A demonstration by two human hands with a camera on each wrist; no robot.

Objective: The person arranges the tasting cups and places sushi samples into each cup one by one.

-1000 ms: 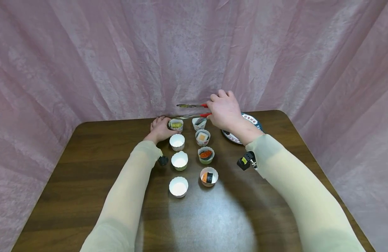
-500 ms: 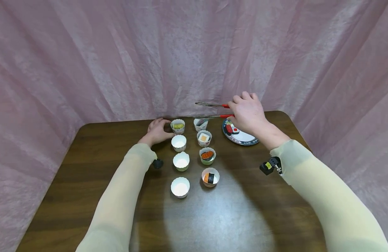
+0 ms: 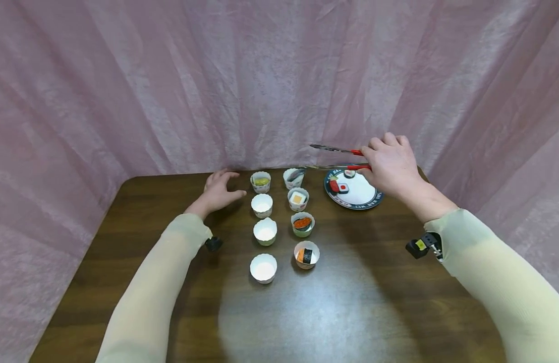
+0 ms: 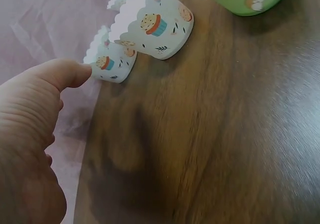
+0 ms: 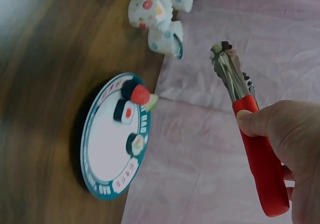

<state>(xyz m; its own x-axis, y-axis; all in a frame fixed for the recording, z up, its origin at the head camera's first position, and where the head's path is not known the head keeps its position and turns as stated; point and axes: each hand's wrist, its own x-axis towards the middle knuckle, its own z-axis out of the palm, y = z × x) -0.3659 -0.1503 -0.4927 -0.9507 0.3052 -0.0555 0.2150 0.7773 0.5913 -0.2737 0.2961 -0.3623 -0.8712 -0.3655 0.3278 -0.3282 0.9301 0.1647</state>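
Note:
My right hand (image 3: 393, 164) grips red-handled tongs (image 5: 261, 159) above the far edge of the table. The tongs' metal arms are spread, with nothing between their tips. Below and beside them lies a round plate (image 3: 362, 194) with a few toy-like sushi pieces, including a red-topped one (image 5: 137, 92) and a white roll with a red centre (image 5: 124, 111). My left hand (image 3: 221, 190) hovers with loose, spread fingers left of a paper cup (image 3: 261, 188) holding a yellow-green piece. In the left wrist view its thumb (image 4: 75, 74) appears near cupcake-print cups (image 4: 160, 26), seemingly without holding one.
Paper cups stand in two columns. In the right column are a silvery-topped piece (image 3: 296, 175), an egg-topped one (image 3: 298, 199), an orange roe one (image 3: 302, 223) and a black-banded one (image 3: 308, 256). The left column's nearer cups (image 3: 263, 268) show bare insides. A pink curtain (image 3: 270, 85) hangs behind.
My right hand has carried the tongs rightward, from over the far cups to above the plate, uncovering its sushi. My left hand has let go of the yellow-green piece's cup and drawn left.

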